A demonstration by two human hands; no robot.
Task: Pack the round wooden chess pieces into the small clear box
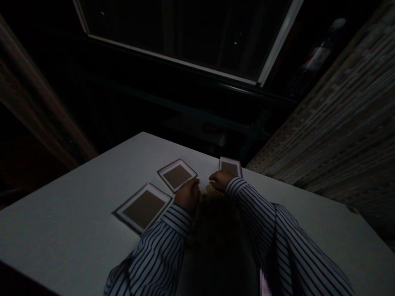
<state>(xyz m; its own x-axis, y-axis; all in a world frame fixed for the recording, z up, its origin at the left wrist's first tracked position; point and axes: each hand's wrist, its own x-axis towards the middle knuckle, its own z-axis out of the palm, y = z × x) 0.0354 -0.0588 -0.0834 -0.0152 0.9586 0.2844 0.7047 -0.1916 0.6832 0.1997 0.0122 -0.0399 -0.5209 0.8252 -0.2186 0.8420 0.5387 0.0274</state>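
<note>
My left hand (187, 195) is closed, its fingertips pressed together just above the white table; whatever it pinches is too small and dark to make out. Opposite it, my right hand (221, 180) is closed too, its fingertips bent down by a small pale yellowish thing (210, 188) whose kind I cannot tell. Dark shadow covers the table between my forearms, with faint small bits in it. Beside my left hand lies a white-bordered frame (177, 176) with a brown middle. A larger similar frame (144, 209) is further left, and a third frame (231, 166) is partly behind my right hand.
The white table (77, 201) has its far edge just past the frames. A bottle (317, 57) with a red and white label stands at the upper right, near a patterned curtain (336, 107). Beyond the table is a dark window with a white frame (173, 56).
</note>
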